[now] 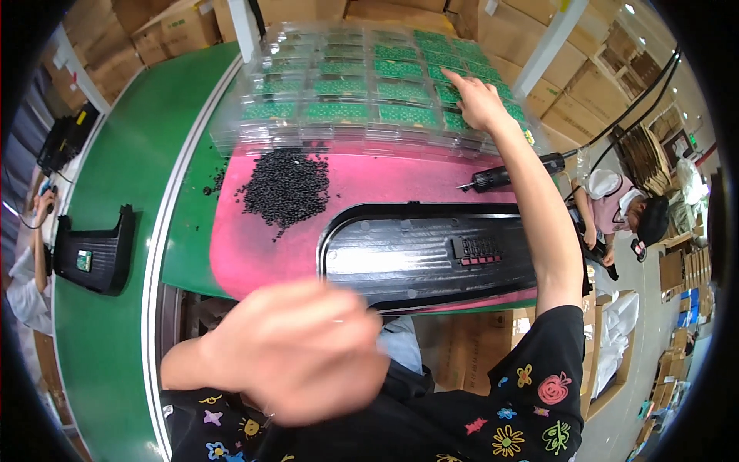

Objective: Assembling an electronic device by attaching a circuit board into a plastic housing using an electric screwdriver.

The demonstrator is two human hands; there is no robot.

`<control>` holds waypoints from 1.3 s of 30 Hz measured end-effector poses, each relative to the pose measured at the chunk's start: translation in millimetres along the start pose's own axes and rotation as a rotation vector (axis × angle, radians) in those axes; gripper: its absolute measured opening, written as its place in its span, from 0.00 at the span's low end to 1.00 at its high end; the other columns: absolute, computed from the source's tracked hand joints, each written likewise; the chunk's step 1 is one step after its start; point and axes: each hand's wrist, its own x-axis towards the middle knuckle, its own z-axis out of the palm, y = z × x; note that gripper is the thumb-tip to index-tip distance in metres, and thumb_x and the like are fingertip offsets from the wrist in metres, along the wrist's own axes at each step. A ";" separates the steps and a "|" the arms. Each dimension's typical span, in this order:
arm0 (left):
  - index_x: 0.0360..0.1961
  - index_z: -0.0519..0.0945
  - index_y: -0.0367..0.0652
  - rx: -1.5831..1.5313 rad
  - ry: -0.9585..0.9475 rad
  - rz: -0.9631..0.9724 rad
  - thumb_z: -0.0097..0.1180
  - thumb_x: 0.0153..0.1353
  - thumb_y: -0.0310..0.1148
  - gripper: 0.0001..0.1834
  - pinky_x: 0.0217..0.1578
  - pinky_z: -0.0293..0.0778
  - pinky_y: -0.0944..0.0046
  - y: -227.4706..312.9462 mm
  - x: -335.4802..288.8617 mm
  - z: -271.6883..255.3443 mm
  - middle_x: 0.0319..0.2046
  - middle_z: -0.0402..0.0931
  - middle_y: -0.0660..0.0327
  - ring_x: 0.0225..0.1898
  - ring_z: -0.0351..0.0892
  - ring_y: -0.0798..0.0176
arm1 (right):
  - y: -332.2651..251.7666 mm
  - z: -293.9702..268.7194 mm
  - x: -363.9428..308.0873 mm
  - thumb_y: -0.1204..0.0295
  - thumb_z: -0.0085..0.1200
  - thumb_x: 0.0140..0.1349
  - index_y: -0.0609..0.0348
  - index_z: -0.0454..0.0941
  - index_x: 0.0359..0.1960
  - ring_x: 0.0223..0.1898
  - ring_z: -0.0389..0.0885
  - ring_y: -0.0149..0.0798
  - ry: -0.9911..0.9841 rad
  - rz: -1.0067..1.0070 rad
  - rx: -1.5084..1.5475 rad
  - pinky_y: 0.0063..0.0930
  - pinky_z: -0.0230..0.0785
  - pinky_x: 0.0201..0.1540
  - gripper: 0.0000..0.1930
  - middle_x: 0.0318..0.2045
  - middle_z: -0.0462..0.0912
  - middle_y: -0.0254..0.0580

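Observation:
My right hand (479,104) reaches out over a clear plastic tray (231,138) filled with rows of green circuit boards (406,115). Its index finger is stretched toward a board on the tray's right side; whether it touches cannot be made out. Close in front of my body, my left hand (300,350) is smeared by motion, so its fingers do not show clearly. A long black plastic housing (392,246) lies on the pink mat (262,266), its ribbed inside facing up and a slotted opening toward its right part.
A pile of small black screws (285,185) sits left on the mat. A black electric screwdriver (508,177) lies at the right, its cord running off. On the green belt (115,339) rests another black housing (96,254). Co-workers stand left and right (616,204).

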 end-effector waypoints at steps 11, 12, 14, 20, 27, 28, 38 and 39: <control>0.34 0.73 0.37 -0.036 -0.316 -0.511 0.54 0.54 0.24 0.07 0.27 0.76 0.53 -66.7 -30.1 41.5 0.26 0.79 0.49 0.28 0.81 0.46 | -70.8 -67.7 -81.1 0.76 0.58 0.59 0.61 0.57 0.68 0.52 0.79 0.41 0.480 -0.130 1.137 0.35 0.73 0.56 0.34 0.52 0.78 0.51; 0.36 0.73 0.36 -0.041 -0.198 -0.509 0.56 0.55 0.25 0.08 0.29 0.77 0.54 -73.3 -27.2 44.8 0.28 0.79 0.50 0.30 0.81 0.48 | -80.8 -80.1 -98.5 0.77 0.55 0.61 0.63 0.57 0.68 0.54 0.79 0.43 0.425 -0.154 1.245 0.35 0.72 0.58 0.33 0.52 0.77 0.52; 0.45 0.75 0.34 -0.273 0.076 -0.567 0.65 0.53 0.30 0.20 0.33 0.79 0.57 -80.6 -4.3 51.0 0.36 0.81 0.51 0.36 0.83 0.51 | -107.0 -100.6 -130.6 0.76 0.54 0.60 0.66 0.56 0.67 0.54 0.79 0.49 0.324 -0.141 1.468 0.41 0.73 0.58 0.33 0.53 0.76 0.57; 0.57 0.75 0.37 -0.504 0.153 -0.548 0.72 0.44 0.22 0.35 0.40 0.81 0.67 -79.4 55.0 73.3 0.51 0.78 0.58 0.48 0.78 0.65 | -120.1 -100.5 -181.2 0.72 0.57 0.57 0.69 0.54 0.66 0.59 0.74 0.52 0.347 -0.158 1.617 0.42 0.67 0.63 0.37 0.56 0.73 0.62; 0.56 0.76 0.36 -0.611 0.012 -0.592 0.71 0.46 0.22 0.32 0.35 0.82 0.68 -88.7 65.0 99.2 0.48 0.80 0.57 0.44 0.80 0.65 | -66.5 -74.0 -227.2 0.84 0.59 0.57 0.69 0.63 0.62 0.57 0.75 0.38 0.225 0.054 1.487 0.30 0.72 0.56 0.30 0.56 0.74 0.50; 0.55 0.76 0.36 -0.578 -0.078 -0.603 0.71 0.46 0.23 0.31 0.34 0.82 0.67 -90.3 64.8 101.7 0.48 0.80 0.57 0.43 0.80 0.65 | -61.5 -64.6 -231.6 0.84 0.60 0.57 0.68 0.66 0.61 0.57 0.74 0.37 0.182 0.088 1.444 0.29 0.72 0.55 0.29 0.56 0.75 0.47; 0.48 0.73 0.40 -0.385 -0.422 -0.429 0.71 0.47 0.35 0.28 0.38 0.76 0.56 -84.9 54.3 139.8 0.43 0.72 0.55 0.41 0.78 0.49 | -41.5 -36.9 -255.5 0.67 0.72 0.40 0.58 0.76 0.45 0.58 0.68 0.48 -0.125 -0.043 0.877 0.40 0.62 0.61 0.27 0.53 0.74 0.42; 0.49 0.72 0.40 -0.366 -0.424 -0.457 0.71 0.47 0.36 0.29 0.37 0.76 0.56 -85.1 53.8 142.3 0.43 0.72 0.56 0.41 0.78 0.49 | -41.5 -34.1 -255.5 0.68 0.72 0.38 0.59 0.77 0.45 0.57 0.69 0.48 -0.103 -0.017 0.853 0.39 0.62 0.60 0.28 0.53 0.74 0.43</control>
